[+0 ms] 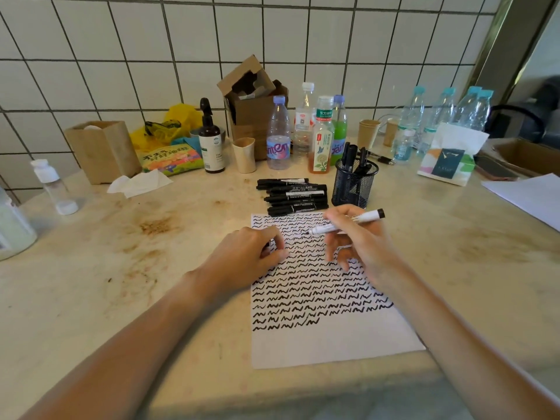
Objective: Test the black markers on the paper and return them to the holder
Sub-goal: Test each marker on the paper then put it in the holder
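Note:
A white sheet of paper (330, 344) lies in front of me, its upper two thirds covered with rows of black squiggles. My right hand (360, 247) grips a white-barrelled marker (348, 222) with a black end, uncapped, its tip pointing left just above the paper's top rows. My left hand (251, 256) rests on the paper's left edge with fingers curled; something small and dark shows between them, likely the cap. Several black markers (294, 197) lie in a pile beyond the paper. A black mesh holder (353, 186) with a few markers in it stands to the pile's right.
Bottles (278, 137), paper cups (244, 154), a brown spray bottle (210, 140), a cardboard box (251, 107) and snack bags crowd the back of the stained counter. A tissue pack (448, 156) and a loose sheet (530, 198) lie right; a small clear bottle (53, 186) stands left.

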